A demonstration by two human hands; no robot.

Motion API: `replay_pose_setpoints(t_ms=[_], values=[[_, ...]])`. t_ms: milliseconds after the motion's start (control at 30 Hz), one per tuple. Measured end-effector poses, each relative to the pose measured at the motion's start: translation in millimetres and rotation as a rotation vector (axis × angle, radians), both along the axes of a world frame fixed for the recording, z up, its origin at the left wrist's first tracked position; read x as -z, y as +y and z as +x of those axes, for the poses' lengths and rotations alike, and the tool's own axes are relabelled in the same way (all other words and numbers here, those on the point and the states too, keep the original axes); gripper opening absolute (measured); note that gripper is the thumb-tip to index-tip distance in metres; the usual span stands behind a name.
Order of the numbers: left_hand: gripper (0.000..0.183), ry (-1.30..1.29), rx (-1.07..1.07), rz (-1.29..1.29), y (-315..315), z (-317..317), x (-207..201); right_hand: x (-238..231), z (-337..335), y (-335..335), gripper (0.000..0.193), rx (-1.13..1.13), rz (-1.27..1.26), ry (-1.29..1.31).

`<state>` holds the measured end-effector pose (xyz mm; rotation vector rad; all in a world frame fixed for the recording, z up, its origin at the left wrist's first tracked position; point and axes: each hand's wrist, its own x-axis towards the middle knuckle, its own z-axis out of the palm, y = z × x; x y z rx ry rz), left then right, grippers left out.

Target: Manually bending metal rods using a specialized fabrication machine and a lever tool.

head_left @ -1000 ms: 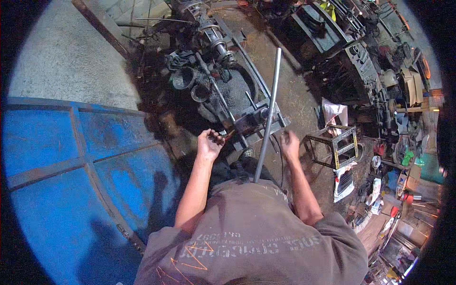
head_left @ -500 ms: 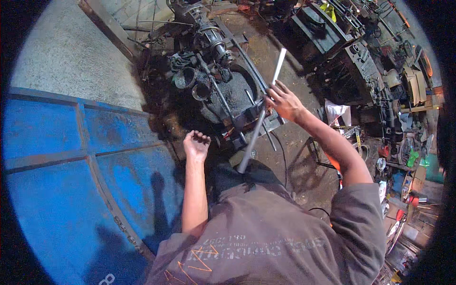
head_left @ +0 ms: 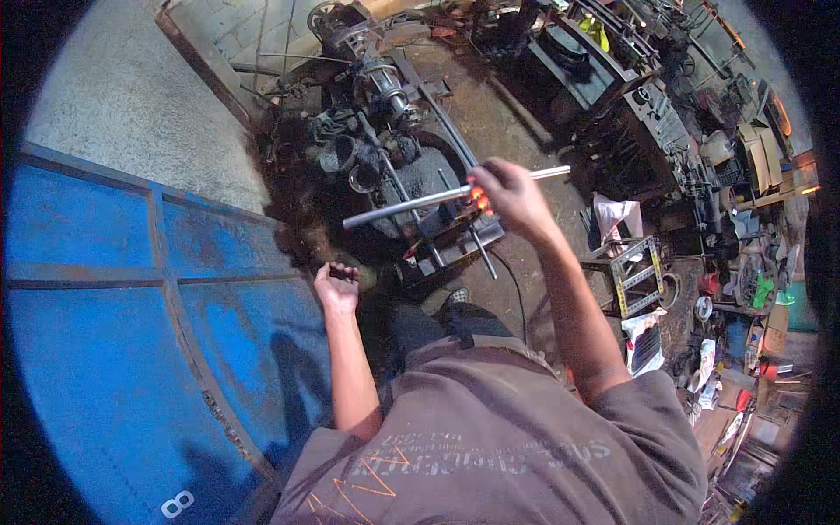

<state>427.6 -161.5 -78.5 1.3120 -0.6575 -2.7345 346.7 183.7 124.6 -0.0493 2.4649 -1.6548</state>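
My right hand (head_left: pixel 514 197) is closed round a long, straight metal rod (head_left: pixel 402 206). The rod lies across in front of me, its thick grey end at the left and its pale end past my hand at the right. A bright orange glow shows on my fingers where they grip it. Beneath the rod stands a dark machine (head_left: pixel 385 92) with bars and a bed full of metal shavings (head_left: pixel 427 175). My left hand (head_left: pixel 338 287) hangs in the air left of the machine, palm up. Its fingers are loosely curled, the thumb stands apart, and nothing shows in it.
A blue metal panel (head_left: pixel 79 227) with ribs fills the left side. Ahead on the right is a dark workbench (head_left: pixel 652 122) with tools. A small step ladder (head_left: pixel 640 276) and a white bag (head_left: pixel 618 216) stand by my right arm. A cable (head_left: pixel 523 302) lies on the floor.
The rod has turned from steeply upright to nearly level, its lower end swinging left and up. My right hand has turned with it. My left hand has shifted slightly left and down.
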Motion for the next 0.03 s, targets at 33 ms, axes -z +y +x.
replay_pose_setpoints(t_ms=[33], values=[[0.018,0.009,0.007,-0.002,6.1,0.6,-2.0,3.0,0.2,15.0,0.026,0.083,0.002,0.010]])
